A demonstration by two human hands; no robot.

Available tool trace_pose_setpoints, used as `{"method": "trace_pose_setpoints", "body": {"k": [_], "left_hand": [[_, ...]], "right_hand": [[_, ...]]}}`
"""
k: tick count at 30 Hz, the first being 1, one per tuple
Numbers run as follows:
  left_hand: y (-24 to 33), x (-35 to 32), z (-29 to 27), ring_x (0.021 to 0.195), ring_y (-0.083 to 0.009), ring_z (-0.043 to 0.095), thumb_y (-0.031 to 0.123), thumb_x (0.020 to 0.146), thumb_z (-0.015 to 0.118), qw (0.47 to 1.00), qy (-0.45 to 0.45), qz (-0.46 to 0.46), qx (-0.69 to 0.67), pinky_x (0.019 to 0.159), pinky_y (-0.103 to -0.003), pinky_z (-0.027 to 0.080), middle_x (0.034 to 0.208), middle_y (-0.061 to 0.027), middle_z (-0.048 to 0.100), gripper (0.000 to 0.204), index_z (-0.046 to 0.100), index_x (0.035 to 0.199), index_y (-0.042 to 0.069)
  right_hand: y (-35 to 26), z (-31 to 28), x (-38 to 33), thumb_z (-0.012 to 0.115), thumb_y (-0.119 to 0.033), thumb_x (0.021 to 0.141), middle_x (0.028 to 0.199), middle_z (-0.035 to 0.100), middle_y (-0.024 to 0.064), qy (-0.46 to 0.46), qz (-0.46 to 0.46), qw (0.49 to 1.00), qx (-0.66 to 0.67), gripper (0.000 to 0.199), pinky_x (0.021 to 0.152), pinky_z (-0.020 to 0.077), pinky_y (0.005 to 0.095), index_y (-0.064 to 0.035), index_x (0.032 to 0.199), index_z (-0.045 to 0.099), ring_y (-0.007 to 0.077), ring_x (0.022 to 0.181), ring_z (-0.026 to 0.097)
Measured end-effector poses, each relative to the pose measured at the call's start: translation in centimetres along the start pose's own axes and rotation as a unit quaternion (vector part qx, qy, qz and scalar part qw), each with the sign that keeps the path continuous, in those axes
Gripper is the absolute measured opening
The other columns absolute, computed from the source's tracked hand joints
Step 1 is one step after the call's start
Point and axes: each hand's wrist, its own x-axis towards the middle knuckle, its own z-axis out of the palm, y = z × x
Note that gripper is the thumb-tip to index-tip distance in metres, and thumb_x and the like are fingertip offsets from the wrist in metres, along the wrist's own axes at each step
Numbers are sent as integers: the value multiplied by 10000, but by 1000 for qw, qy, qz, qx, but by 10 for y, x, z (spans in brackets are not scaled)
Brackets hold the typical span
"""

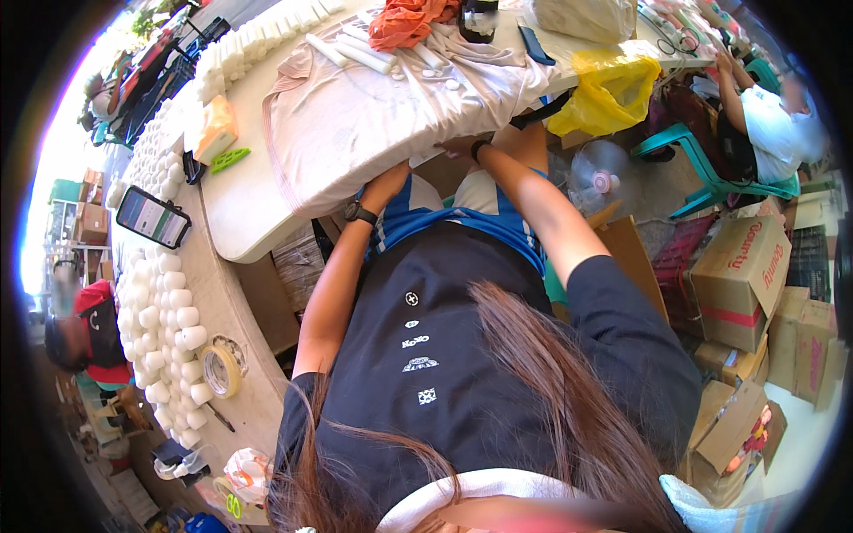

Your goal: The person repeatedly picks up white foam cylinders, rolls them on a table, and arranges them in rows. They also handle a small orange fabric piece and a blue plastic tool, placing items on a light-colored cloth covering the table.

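My left hand [387,185], with a dark watch on its wrist, is at the near edge of a white table [238,222], low against the hanging hem of a pale pink cloth [355,115]. Beside it my right hand [458,147] reaches in under the same hem, a dark band on its wrist. The fingers of both hands are hidden by the cloth and table edge, so anything they hold is out of sight. On the cloth lie several white rods [362,55], a crumpled orange cloth [410,22] and a dark jar [478,19].
Many white cylinders [160,329] crowd the left table beside a phone [153,218] and a tape roll [221,371]. A yellow plastic bag [606,93] hangs at the right edge. A fan [604,182], cardboard boxes [737,271] and a seated person [773,129] are at right.
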Motion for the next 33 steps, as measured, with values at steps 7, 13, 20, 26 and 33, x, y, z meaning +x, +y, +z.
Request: {"method": "trace_pose_setpoints", "body": {"k": [7,13,20,26,33], "left_hand": [[-13,-12,22,1096,-428,611,199,1015,491,999,-4,-1,-37,1022,-499,436,1163,-270,658,298,646,1174,1],[20,-17,-15,1356,-426,476,222,1005,507,999,37,9,39,1181,-502,313,1417,-283,544,438,570,1385,12],[84,13,-91,1278,-448,554,423,1055,492,876,-467,-103,-69,1104,-432,408,1310,-317,613,554,589,1349,-36],[87,24,-186,1385,-333,509,265,1071,548,839,-332,-22,-431,1155,-397,381,1499,-213,519,570,377,1549,5],[66,36,-225,1335,-289,562,149,1043,580,869,-173,-101,-453,1104,-398,442,1441,-164,584,423,523,1436,3]], "right_hand": [[-79,-83,-157,662,-531,923,1073,720,262,-183,-195,963,-31,622,886,556,468,-15,1271,670,405,1020,697],[-83,-252,-201,650,-221,1026,1055,750,82,21,-252,897,362,325,870,542,288,-24,1284,664,132,973,693],[-75,-281,-105,671,-293,1007,1000,741,112,519,-161,816,199,299,765,558,324,-26,1133,720,182,908,708],[114,-375,-13,666,-128,870,942,726,193,620,80,778,-67,112,806,553,462,-67,910,752,365,877,705],[176,-366,91,560,-336,934,1207,708,219,295,209,931,-50,374,942,544,491,-83,1135,749,399,1123,689]]}}
